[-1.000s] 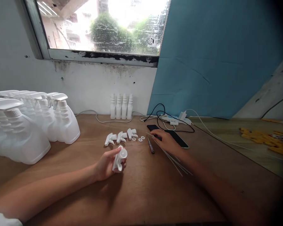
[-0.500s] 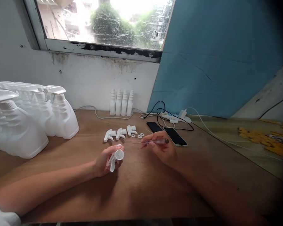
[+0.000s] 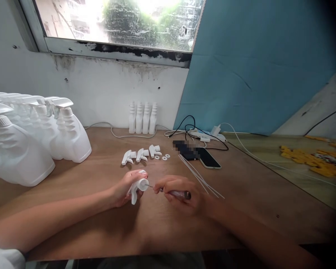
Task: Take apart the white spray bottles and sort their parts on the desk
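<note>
My left hand [image 3: 128, 188] is closed around a white trigger spray head [image 3: 142, 184], its round collar turned to the right and its trigger hanging down. In my right hand [image 3: 179, 192] I grip a screwdriver [image 3: 180, 194] with a clear handle and dark end. Its thin shaft reaches left to the collar's opening; how deep the tip sits I cannot tell. Beyond my hands, three loose spray heads [image 3: 142, 154] lie in a row. Beside them are three small white washers [image 3: 164, 158]. Thin white tubes [image 3: 201, 176] lie behind my right hand.
Large white spray bottles [image 3: 75, 138] crowd the left side. Several small white bottles [image 3: 139, 121] stand against the wall. Two phones [image 3: 210, 158], a power strip [image 3: 210, 135] and a black cable [image 3: 192, 127] lie at the back right. The wooden table's front edge [image 3: 114, 254] is near me.
My right hand has moved left and toward me, bringing the screwdriver's tip to the spray head's collar. The white tubes have come into sight. My left hand has stayed nearly still.
</note>
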{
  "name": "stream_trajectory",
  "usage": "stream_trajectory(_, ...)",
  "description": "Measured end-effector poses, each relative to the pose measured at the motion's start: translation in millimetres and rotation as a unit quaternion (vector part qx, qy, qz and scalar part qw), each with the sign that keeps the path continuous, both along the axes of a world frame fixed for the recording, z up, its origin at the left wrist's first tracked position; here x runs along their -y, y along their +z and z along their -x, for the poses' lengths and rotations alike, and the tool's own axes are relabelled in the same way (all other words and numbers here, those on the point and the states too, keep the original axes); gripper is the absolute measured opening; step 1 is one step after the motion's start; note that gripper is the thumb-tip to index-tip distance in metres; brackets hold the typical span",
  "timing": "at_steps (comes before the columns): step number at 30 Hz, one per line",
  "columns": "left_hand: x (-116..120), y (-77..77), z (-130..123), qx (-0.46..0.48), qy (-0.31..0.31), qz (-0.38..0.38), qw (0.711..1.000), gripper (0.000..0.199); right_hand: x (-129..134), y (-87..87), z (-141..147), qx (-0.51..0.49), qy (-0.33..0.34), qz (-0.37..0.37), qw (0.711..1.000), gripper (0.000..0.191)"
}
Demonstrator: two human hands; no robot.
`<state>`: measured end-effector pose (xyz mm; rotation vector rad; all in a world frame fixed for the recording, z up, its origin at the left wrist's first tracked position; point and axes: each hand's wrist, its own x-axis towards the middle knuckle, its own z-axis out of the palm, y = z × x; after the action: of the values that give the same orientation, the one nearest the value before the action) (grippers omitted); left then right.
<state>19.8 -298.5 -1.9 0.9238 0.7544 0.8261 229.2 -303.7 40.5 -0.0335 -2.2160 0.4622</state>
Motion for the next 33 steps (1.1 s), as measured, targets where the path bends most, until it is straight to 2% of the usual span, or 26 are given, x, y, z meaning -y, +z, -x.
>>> stream_trajectory(3,1,-2.2,-1,-0.019,0.008,-0.014,1.000,0.030,-1,-1.2,0,0.015,-0.036,-0.107,0.993,0.020)
stream_trajectory(7,2,-2.6,-3,-0.044,0.020,-0.034,0.998,0.032,1,-4.7,2,-0.016,-0.089,-0.178,0.980,0.023)
stream_trajectory(15,2,-0.8,-5,-0.053,0.035,-0.041,0.997,0.032,5,-9.8,10,-0.030,-0.136,-0.246,0.959,0.018)
stream_trajectory(23,4,0.4,-7,-0.071,0.032,-0.040,0.996,0.034,13,-9.0,14,0.042,-0.115,-0.269,0.955,0.022)
stream_trajectory(26,5,1.1,-8,-0.080,0.031,-0.044,0.995,0.035,15,-4.1,13,0.040,-0.104,-0.205,0.972,0.016)
stream_trajectory(29,5,0.6,-7,-0.082,0.029,-0.040,0.995,0.036,13,-2.3,8,0.020,-0.085,-0.051,0.995,0.009)
stream_trajectory(33,3,2.0,-6,-0.056,0.041,-0.024,0.997,0.036,11,-6.3,2,-0.004,-0.087,0.131,0.988,0.007)
